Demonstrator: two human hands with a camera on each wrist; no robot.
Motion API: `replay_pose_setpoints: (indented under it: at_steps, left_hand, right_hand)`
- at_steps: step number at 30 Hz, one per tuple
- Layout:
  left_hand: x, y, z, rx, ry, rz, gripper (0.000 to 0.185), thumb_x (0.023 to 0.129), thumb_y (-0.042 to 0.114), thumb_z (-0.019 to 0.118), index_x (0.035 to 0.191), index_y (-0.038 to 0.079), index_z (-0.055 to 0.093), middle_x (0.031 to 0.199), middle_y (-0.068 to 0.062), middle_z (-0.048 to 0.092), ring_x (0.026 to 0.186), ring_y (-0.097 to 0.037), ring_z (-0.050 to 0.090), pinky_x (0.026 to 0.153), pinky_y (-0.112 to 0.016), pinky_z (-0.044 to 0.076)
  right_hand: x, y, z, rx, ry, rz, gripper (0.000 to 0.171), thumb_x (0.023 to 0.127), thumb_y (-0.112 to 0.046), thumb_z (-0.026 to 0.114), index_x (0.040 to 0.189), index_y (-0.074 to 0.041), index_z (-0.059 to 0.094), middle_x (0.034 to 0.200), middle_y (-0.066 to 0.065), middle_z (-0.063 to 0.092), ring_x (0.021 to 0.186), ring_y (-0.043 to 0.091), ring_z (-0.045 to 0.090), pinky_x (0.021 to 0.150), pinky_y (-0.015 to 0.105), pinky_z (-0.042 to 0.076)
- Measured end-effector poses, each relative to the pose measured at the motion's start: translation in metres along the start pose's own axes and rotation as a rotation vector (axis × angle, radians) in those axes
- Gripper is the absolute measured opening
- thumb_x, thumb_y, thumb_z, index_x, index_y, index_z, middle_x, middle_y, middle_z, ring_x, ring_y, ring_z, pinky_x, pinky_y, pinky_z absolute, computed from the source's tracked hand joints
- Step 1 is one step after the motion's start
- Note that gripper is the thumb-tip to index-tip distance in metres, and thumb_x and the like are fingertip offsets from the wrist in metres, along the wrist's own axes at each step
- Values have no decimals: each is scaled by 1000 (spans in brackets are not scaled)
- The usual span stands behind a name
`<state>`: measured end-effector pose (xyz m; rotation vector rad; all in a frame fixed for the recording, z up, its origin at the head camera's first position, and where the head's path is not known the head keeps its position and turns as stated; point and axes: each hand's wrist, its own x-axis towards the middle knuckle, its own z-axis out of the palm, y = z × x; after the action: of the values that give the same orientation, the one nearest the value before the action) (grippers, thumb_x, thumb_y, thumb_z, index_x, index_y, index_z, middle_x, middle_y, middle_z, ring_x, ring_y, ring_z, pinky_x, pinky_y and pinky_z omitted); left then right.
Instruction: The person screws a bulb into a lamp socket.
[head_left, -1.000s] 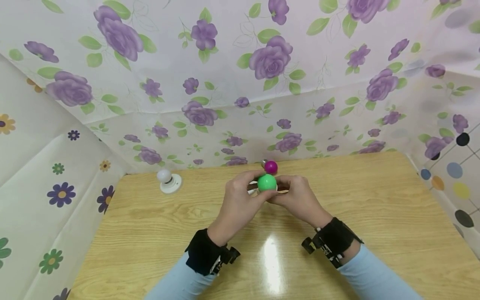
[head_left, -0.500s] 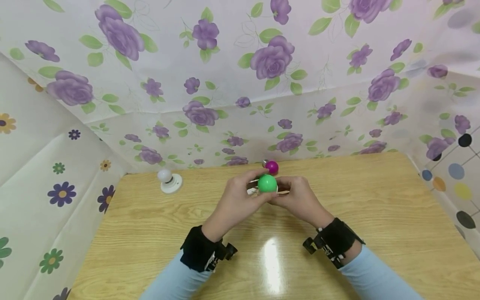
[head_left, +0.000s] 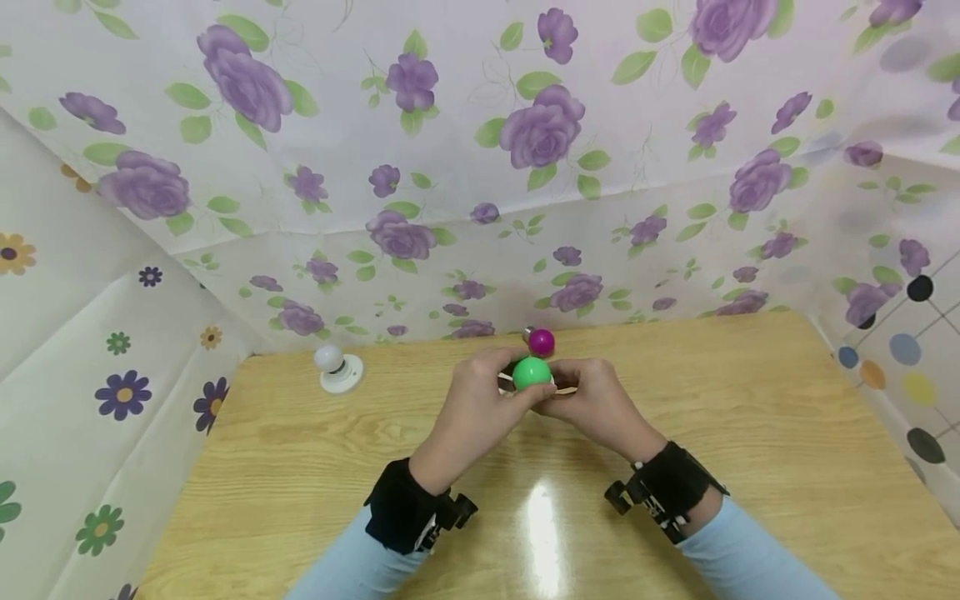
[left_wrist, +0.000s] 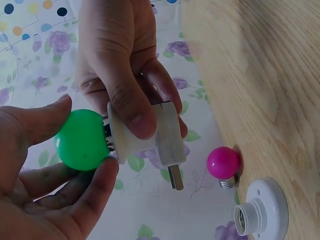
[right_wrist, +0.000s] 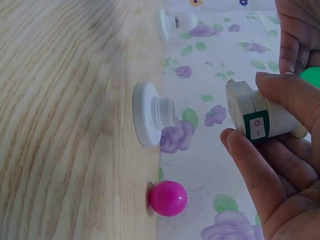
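Observation:
Between finger and thumb my left hand (head_left: 476, 408) pinches a green light bulb (left_wrist: 82, 140) by its round globe. My right hand (head_left: 600, 408) grips a white plug-in lamp socket (left_wrist: 170, 132) with metal prongs and a rocker switch on its side. The bulb's base meets the socket's mouth; dark and metallic bits show at the joint, and how deep it sits I cannot tell. Both are held up off the table. Behind the hands lies a magenta bulb (head_left: 542, 342) with a metal screw base.
A white round lamp holder (right_wrist: 145, 115) with no bulb stands near the magenta bulb, hidden by the hands in the head view. Further left, a white bulb (head_left: 327, 358) sits in another round holder (head_left: 341, 380). Flowered cloth (head_left: 450, 167) rises behind the wooden table (head_left: 300, 467).
Both hands stay together at the same spot, still holding the bulb and socket. The left wrist has shifted a little, and the head view has tilted slightly.

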<state>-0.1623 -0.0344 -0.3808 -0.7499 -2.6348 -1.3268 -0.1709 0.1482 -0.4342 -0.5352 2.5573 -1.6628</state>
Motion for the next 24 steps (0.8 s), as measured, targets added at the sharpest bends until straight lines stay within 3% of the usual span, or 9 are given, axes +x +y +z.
replay_pose_setpoints:
  at_steps: [6, 13, 16, 20, 24]
  left_hand:
    - [1, -2, -3, 2, -65, 6, 38, 82, 32, 72, 114, 13, 64, 106, 3, 64, 92, -8, 60, 73, -23, 56]
    - [6, -4, -12, -26, -221, -15, 39, 85, 22, 69, 121, 11, 60, 110, 1, 63, 97, -10, 61, 78, -20, 54]
    - [7, -5, -14, -62, -250, -36, 40, 85, 22, 70, 122, 13, 59, 112, 2, 63, 98, -11, 61, 79, -18, 53]
    - [6, -3, -12, -83, -172, -83, 41, 82, 34, 71, 119, 18, 60, 111, 4, 64, 93, -10, 63, 75, -19, 55]
    - [4, 1, -7, -50, -62, -101, 39, 80, 44, 71, 108, 17, 65, 98, 4, 66, 80, -9, 65, 62, -18, 55]
  right_hand:
    - [1, 1, 1, -11, -17, -7, 27, 77, -35, 76, 103, -30, 69, 102, -13, 70, 95, 6, 67, 78, 21, 56]
    - [2, 1, 0, -15, -52, -27, 26, 77, -35, 76, 101, -29, 70, 100, -10, 71, 92, 6, 67, 78, 21, 56]
    - [2, 2, -1, -20, -54, -31, 26, 76, -35, 76, 100, -27, 70, 99, -9, 71, 91, 8, 67, 79, 22, 56]
    - [2, 3, 0, -26, -20, -14, 28, 75, -37, 77, 101, -29, 70, 99, -12, 70, 91, 6, 67, 79, 22, 56]
    - [2, 3, 1, -25, 12, 4, 26, 74, -37, 78, 98, -31, 70, 97, -14, 71, 90, 4, 67, 77, 21, 56]
